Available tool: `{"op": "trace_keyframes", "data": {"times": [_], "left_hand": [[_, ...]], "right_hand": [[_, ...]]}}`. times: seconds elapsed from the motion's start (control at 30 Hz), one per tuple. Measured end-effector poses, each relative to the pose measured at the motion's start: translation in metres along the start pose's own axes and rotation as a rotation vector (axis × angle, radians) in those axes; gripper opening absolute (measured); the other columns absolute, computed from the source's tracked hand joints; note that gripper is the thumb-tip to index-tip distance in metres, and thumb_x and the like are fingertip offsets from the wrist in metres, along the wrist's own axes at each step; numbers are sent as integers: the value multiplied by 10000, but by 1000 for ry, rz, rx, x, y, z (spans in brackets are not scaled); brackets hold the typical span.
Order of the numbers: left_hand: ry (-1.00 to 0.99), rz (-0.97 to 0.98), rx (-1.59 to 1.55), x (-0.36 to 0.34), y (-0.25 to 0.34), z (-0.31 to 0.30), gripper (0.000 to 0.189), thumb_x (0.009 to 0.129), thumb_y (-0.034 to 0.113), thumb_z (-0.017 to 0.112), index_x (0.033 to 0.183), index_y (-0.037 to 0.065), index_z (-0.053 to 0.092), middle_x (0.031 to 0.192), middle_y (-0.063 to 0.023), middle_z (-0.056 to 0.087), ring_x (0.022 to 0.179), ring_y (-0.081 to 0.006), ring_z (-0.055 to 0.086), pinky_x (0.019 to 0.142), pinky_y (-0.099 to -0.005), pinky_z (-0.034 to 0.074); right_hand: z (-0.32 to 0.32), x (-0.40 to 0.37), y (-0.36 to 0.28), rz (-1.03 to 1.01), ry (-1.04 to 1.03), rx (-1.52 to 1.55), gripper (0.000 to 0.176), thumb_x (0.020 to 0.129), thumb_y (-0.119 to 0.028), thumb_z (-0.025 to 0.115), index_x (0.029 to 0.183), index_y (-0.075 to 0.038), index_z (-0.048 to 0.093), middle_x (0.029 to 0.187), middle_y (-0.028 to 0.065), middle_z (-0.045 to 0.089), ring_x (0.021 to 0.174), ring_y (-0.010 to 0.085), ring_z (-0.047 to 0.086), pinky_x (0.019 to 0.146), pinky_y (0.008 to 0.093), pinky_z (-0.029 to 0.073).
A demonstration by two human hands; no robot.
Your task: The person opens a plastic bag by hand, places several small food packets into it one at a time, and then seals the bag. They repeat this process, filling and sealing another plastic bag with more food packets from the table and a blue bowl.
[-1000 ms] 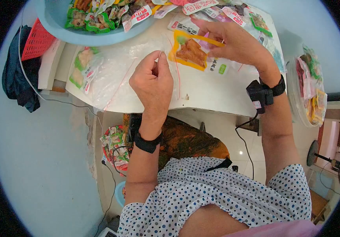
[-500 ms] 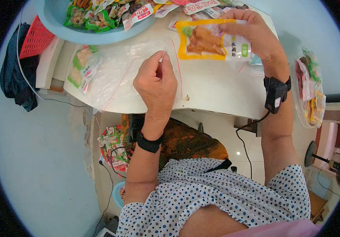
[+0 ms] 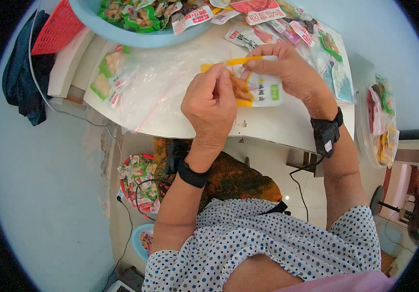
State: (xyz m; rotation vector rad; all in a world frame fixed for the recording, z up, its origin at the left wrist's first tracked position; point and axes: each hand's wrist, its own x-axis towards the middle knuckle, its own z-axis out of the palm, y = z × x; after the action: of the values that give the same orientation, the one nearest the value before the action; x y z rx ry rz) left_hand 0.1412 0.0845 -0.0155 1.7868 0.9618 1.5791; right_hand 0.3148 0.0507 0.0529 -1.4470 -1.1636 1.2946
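Observation:
My right hand (image 3: 294, 75) grips a yellow-edged snack packet (image 3: 267, 92) by its top edge, thumb over the front. Pieces of brown food show through the packet's clear window, beside a white printed end with a green label. My left hand (image 3: 209, 104) is closed in a pinch on the edge of a clear plastic bag (image 3: 165, 73) with red lines, lying flat on the white table (image 3: 277, 124). The left fingers overlap the packet's left end and hide part of it. Inside the bag's left side sits a green-and-white packet (image 3: 105, 73).
A blue basin (image 3: 122, 38) heaped with snack packets stands at the back left. More loose packets (image 3: 253, 36) lie at the table's back right. A clear tray of packets (image 3: 382, 121) is at far right. Below, a red basket (image 3: 139, 182) holds packets.
My right hand has brought the snack packet left and down, against my left hand. My left hand has shifted slightly right, still pinching. The view has moved a little.

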Motion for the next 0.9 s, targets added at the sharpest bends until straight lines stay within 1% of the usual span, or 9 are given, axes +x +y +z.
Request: {"op": "trace_keyframes", "data": {"times": [0.13,0.23,0.33,0.43,0.53,0.63,0.73,0.8,0.9], "left_hand": [[13,71,54,1,0,-1,115,859,72,682,941,-7,695,735,-89,655,617,-144,604,568,-274,479],[34,145,78,2,-1,-2,106,835,74,692,919,9,697,703,-92,634,585,-186,589,556,-304,459],[25,203,101,4,0,-3,104,813,62,696,907,19,696,690,-92,625,566,-217,574,543,-332,431],[9,209,65,4,2,-2,105,801,50,692,903,23,694,695,-92,629,585,-233,580,549,-347,419],[-12,240,66,5,4,-4,97,801,47,687,895,22,691,707,-94,634,634,-242,596,580,-356,425],[31,275,17,4,-1,-1,92,783,41,677,874,24,673,716,-110,625,663,-282,593,602,-386,445],[24,266,-12,6,1,3,88,782,36,675,867,16,670,728,-119,627,674,-295,595,609,-386,462],[-15,215,-3,7,7,-2,88,801,44,677,882,10,680,749,-112,644,689,-273,601,626,-362,462],[-76,83,7,5,16,-6,100,837,68,676,913,5,695,780,-94,669,704,-223,603,654,-320,454]], "right_hand": [[19,3,11,93,-177,326,324,877,-77,641,1183,20,600,1099,100,661,933,126,651,780,236,533],[29,5,23,105,-247,421,449,881,-50,611,1312,17,504,1161,85,633,973,115,627,808,230,519],[41,2,19,17,-290,277,543,864,-16,599,1381,2,434,1151,70,624,1007,105,594,837,220,496],[48,3,29,-2,-276,311,567,848,18,571,1396,-22,428,1140,68,615,1038,111,561,857,233,479],[60,4,32,-147,-190,184,522,834,40,546,1347,-25,471,1121,75,616,1034,135,550,861,272,481],[54,4,38,-192,-256,-103,401,810,50,548,1208,2,556,1123,91,623,1018,165,563,877,303,481],[53,3,32,-127,-273,-177,275,780,46,574,1054,33,601,1125,115,630,1016,172,573,876,329,484],[56,3,25,-200,-239,-181,219,764,21,600,982,43,615,1035,165,649,973,244,617,851,373,490],[60,-2,18,-421,-62,-478,221,757,-6,615,974,36,612,936,212,637,937,344,623,826,411,486]]}}
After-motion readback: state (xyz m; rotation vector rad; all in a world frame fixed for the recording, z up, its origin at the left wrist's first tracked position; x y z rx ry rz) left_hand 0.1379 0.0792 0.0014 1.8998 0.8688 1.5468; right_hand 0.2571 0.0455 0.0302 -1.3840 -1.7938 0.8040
